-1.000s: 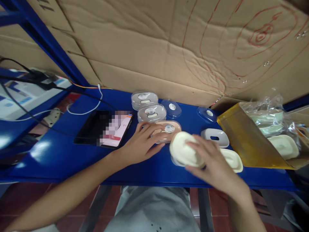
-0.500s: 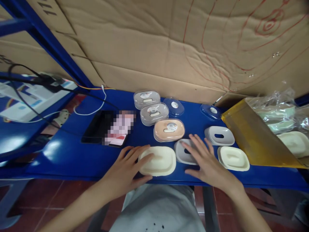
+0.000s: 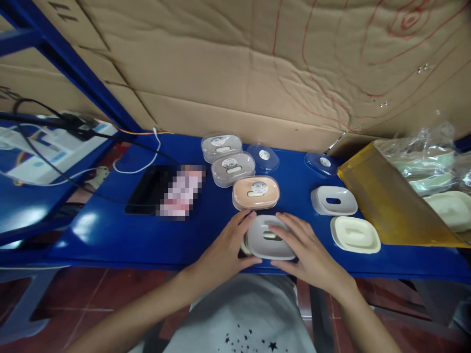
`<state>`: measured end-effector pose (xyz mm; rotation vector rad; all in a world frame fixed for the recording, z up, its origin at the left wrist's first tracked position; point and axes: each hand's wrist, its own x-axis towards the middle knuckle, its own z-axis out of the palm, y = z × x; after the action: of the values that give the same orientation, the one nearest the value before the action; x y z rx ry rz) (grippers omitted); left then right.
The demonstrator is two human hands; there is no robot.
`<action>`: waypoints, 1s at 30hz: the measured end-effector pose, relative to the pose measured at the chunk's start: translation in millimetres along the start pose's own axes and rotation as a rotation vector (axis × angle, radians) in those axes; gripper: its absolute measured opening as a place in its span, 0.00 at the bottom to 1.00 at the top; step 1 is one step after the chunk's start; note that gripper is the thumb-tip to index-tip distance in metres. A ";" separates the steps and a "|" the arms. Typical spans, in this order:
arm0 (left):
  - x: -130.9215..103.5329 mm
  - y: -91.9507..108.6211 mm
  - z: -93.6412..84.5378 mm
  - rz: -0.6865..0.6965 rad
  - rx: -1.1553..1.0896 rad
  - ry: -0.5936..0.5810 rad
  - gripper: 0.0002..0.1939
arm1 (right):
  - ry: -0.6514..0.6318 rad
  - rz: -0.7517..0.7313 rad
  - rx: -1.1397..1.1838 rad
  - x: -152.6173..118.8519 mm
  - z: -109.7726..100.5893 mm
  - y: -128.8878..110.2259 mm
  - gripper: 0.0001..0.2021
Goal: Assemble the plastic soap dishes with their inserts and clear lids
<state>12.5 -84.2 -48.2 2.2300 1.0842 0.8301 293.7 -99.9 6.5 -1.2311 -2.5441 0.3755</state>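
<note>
A grey oval dish with a slot (image 3: 272,247) is between my hands near the table's front edge, over a cream tray (image 3: 245,246) that shows only at its left side. My left hand (image 3: 233,240) grips the left end, its fingers at the back rim and thumb at the front. My right hand (image 3: 303,247) holds the right end, with fingers across its top. Just behind sits a peach dish under a clear lid (image 3: 256,193). To the right are another grey dish (image 3: 334,200) and a cream tray (image 3: 355,235).
Two lidded grey dishes (image 3: 233,169) and two loose clear lids (image 3: 321,164) lie at the back. A phone-like device (image 3: 147,191) is at left, near cables. At right, an open yellow-brown box (image 3: 390,211) stands beside plastic-wrapped green dishes. Cardboard rises behind.
The grey dish has moved left onto the cream tray. My left hand has shifted right with the tray, and both hands now hold opposite ends of the stacked pieces.
</note>
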 end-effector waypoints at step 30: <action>-4.5 5.0 -28.3 0.041 0.053 -0.086 0.41 | 0.062 0.231 -0.080 205.4 -17.1 116.4 0.28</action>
<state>-7.4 -85.4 -26.9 2.3170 1.0346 0.7226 261.6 134.5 10.8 -1.5478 -2.3920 0.2811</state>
